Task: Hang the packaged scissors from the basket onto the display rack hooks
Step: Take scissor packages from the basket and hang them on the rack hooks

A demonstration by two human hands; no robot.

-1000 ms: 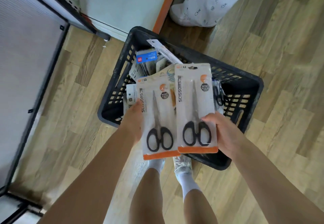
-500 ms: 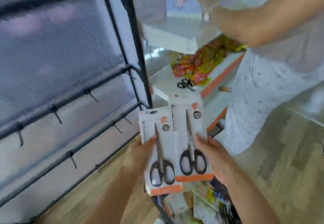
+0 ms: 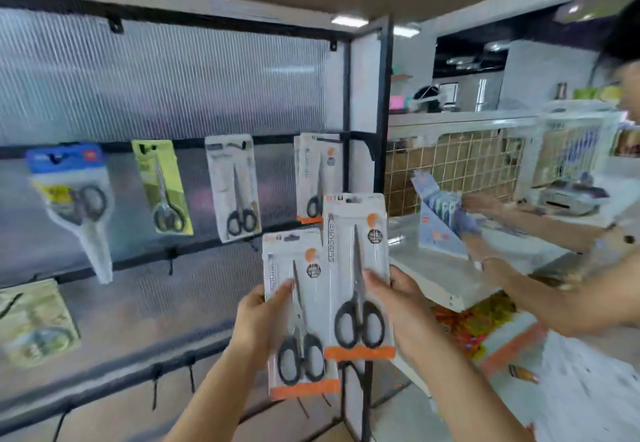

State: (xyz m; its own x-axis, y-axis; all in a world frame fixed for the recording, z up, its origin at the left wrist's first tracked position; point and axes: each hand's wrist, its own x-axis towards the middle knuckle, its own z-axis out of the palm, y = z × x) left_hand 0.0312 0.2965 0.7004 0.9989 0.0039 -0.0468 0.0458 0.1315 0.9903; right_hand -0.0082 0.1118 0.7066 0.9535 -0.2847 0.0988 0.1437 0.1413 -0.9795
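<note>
Already several scissor packs hang above the hands on the display rack point(image 3: 194, 143). The left hand point(image 3: 258, 324) grips one scissors pack point(image 3: 301, 310), the right hand point(image 3: 403, 310) grips another point(image 3: 358, 275); both wait unhung, with bare hooks point(image 3: 171, 261) lower left.

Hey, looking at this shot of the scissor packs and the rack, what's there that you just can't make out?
- Small print on the left pack and right pack: head view, motion blur.
- Hooks behind the hanging orange-edged pack: head view, hidden by the packs.
- Pack at the left edge: head view, cut off and blurred.
- Left hand and right hand: fingers behind the packs hidden.
</note>
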